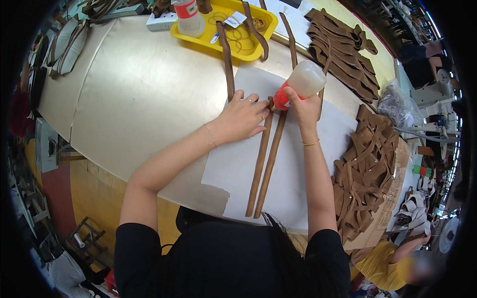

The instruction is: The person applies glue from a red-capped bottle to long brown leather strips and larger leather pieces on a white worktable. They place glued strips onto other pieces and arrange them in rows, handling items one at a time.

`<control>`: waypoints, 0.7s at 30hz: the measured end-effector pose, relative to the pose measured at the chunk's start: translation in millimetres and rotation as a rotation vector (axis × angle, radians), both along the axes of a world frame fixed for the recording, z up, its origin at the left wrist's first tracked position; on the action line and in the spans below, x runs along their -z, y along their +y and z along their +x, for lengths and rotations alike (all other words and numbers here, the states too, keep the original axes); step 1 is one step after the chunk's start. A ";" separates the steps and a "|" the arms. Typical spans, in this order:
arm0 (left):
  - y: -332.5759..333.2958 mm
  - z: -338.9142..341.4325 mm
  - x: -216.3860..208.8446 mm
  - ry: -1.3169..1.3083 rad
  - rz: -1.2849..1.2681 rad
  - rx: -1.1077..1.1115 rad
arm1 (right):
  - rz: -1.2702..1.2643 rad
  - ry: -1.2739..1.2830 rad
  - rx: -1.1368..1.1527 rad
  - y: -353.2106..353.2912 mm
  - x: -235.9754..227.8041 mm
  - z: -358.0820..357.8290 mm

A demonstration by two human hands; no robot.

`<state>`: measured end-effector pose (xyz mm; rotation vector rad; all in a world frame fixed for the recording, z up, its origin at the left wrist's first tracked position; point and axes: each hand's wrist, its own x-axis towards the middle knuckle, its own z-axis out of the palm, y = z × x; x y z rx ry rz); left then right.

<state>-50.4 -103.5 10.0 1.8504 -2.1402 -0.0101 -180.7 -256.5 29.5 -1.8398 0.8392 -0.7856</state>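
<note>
My right hand (304, 107) is wrapped round a clear plastic bottle (307, 78) with a red band. The bottle is tilted, its narrow end pointing down at the upper ends of two brown straps. These straps, a left one (260, 164) and a right one (273, 164), lie side by side on a pale sheet (228, 164). Fingers apart, my left hand (243, 116) rests on the sheet, its fingertips at the top of the left strap. Another brown strap (226, 59) runs from a yellow tray to my left fingers. Whether the bottle's tip touches a strap is hard to tell.
Beyond my hands stands the yellow tray (243, 55) holding a second bottle (191, 22) and rubber bands. Brown strap pieces form a far-right stack (343, 54) and a tangled pile (367, 169) by my right arm. A person in yellow (380, 265) is at lower right.
</note>
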 end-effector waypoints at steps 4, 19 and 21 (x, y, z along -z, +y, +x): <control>0.2 0.0 1.6 0.000 0.018 0.000 | 0.032 0.020 -0.007 8.4 -0.9 -6.3; -0.9 -1.0 -2.1 0.016 0.054 -0.010 | 0.124 0.071 -0.080 40.3 6.9 -36.6; -0.5 -1.2 -2.2 0.013 0.038 -0.007 | 0.137 0.073 -0.088 44.7 8.5 -40.5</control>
